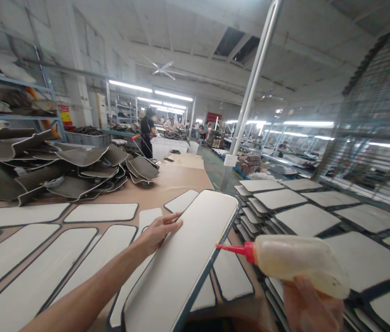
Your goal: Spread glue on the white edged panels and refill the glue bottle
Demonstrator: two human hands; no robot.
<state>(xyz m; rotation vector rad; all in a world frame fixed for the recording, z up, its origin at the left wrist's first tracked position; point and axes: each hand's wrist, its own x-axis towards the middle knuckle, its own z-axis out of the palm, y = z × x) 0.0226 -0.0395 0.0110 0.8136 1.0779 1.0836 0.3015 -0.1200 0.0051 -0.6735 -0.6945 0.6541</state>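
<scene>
My left hand (163,232) grips the left edge of a long white panel (184,258) with rounded corners and a dark rim, holding it tilted up off the table. In my right hand (314,302) lies a translucent squeeze bottle (298,260) with yellowish contents, my fingers wrapped round it from below. Its red nozzle (232,249) points left, and the tip meets the panel's right edge. Similar white panels (73,263) with dark borders lie flat on the brown table (177,180) beneath and to the left.
A heap of dark, pale-edged pieces (77,170) covers the table's back left. To the right stand stacked racks of white panels (357,253). A metal post (250,87) rises beyond the table. Farther back, a person in dark clothes (147,133) stands by the table.
</scene>
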